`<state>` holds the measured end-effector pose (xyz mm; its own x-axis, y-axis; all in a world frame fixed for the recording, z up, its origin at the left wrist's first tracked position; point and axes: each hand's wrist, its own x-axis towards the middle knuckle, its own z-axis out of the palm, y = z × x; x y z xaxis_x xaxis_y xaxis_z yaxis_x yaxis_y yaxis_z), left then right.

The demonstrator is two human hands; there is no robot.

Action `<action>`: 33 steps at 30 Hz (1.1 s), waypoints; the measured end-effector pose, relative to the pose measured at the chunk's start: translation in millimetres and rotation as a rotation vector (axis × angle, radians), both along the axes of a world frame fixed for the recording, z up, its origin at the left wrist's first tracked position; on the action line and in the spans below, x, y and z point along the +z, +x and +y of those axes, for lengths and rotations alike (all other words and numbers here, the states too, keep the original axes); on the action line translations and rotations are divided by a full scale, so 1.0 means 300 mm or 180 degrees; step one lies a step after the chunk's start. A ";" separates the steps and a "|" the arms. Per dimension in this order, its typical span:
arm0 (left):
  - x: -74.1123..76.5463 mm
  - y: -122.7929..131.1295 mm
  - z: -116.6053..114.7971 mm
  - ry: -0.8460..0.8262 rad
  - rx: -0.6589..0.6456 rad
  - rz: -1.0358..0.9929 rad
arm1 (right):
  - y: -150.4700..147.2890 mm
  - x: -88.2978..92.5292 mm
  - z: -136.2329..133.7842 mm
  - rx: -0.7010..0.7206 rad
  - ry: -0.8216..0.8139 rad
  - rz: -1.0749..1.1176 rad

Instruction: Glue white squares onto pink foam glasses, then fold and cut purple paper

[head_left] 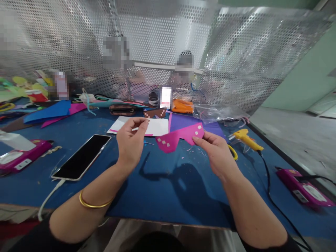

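One pink glasses cutout [174, 137], five pale squares [163, 142] showing, gripped at one end by the right hand [221, 154]. One left hand [130, 143], fingertips [143, 127] pinched; whether empty, I cannot tell. One brown glasses cutout [154, 113] beyond them.

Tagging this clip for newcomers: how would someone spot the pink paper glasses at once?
Start at the blue table, then find the right hand above it. That hand pinches one end of the pink paper glasses. Pale squares dot both ends, but unlike the brown pair farther back, these are bright pink and hand-held.
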<state>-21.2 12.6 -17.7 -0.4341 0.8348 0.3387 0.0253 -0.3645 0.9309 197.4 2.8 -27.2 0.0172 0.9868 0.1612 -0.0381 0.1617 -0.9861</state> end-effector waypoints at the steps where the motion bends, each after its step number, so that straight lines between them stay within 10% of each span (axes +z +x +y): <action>1: 0.017 -0.002 0.000 0.0033 -0.0079 0.0370 | 0.002 0.002 -0.004 0.0048 -0.0023 -0.0073; 11: 0.099 0.119 0.018 -0.0414 -0.1987 0.1784 | -0.009 -0.017 -0.020 0.0406 0.0159 -0.0551; 33: 0.008 0.155 0.006 -0.1765 -0.2760 0.0876 | 0.014 -0.047 -0.030 0.0105 -0.0294 -0.0070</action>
<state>25.3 14.4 -15.3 0.4162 0.8897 -0.1877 0.1952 0.1142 0.9741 201.6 -6.3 -41.4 -0.0182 0.9974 0.0694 -0.0202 0.0691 -0.9974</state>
